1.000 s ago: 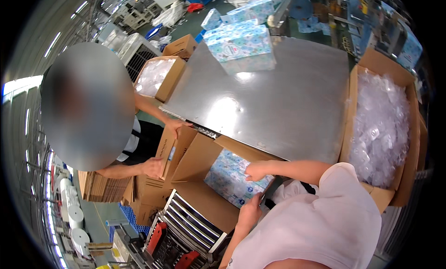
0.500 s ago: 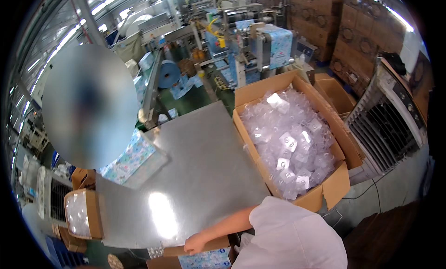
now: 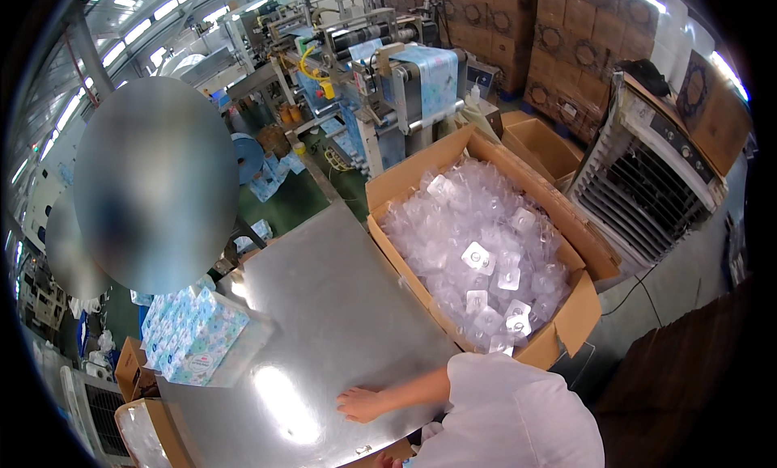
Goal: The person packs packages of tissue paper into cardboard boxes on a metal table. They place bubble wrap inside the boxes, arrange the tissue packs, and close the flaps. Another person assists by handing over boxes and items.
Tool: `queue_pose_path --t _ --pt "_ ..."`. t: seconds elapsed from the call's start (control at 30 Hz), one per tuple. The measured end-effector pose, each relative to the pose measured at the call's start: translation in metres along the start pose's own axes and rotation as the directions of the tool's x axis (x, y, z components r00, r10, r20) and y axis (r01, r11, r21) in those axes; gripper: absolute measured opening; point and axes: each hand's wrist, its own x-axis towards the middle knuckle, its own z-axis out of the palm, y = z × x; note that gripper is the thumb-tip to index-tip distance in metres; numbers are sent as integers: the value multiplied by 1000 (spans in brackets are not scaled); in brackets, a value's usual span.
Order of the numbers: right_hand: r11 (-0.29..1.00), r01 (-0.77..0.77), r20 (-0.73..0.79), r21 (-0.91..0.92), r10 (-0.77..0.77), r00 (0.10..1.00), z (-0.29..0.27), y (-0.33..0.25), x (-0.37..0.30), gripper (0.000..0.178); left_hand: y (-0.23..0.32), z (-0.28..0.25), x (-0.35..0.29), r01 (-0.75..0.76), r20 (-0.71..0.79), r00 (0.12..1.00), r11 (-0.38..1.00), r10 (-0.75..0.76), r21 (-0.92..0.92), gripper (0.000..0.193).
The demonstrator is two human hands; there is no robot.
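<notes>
My right hand (image 3: 362,405) lies on the bare metal table (image 3: 324,306) near its front edge, fingers spread toward the left and nothing seen in them. At the lower edge only some fingertips of my left hand (image 3: 387,461) show, beside the rim of a cardboard box (image 3: 396,450); what they touch is hidden. Far from my hands, at the table's left edge, stands a block of blue floral packs (image 3: 198,338) with clear plastic wrap around its right side. To the right of my arm, a large open carton (image 3: 380,225) is heaped with clear plastic pieces (image 3: 477,249).
A co-worker (image 3: 154,193), blurred out, stands beyond the table's left side. Behind the table is a machine (image 3: 396,80) fed with blue printed film. An air cooler (image 3: 639,177) stands at the right, and stacked cartons (image 3: 566,39) at the back. A smaller carton (image 3: 166,436) sits lower left.
My right hand has risen from the box with the floral pack onto the table. The block of packs at the left now shows more fully. The view has turned and shifted.
</notes>
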Motion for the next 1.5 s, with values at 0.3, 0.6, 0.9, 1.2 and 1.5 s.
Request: queue_pose_path --t 0.3,0.6,0.9,1.2,1.5 --pt "963 247 30 -107 -245 969 26 20 91 15 -20 -9 -5 34 -61 998 997 -30 66 44" --pt "931 346 -560 -117 -350 751 -123 15 308 9 -31 27 -58 461 -267 832 874 -486 -155 46" --pt "908 -38 -628 -418 -258 734 -152 -2 495 26 -13 31 -29 483 -341 668 733 -662 -479 46" --pt "847 -376 -507 -375 152 848 -174 40 589 51 -1 40 -5 369 -405 448 578 -797 -728 47" --pt "929 -187 -413 -318 42 910 -164 67 629 64 -1 48 3 244 -401 391 513 -828 -823 47"
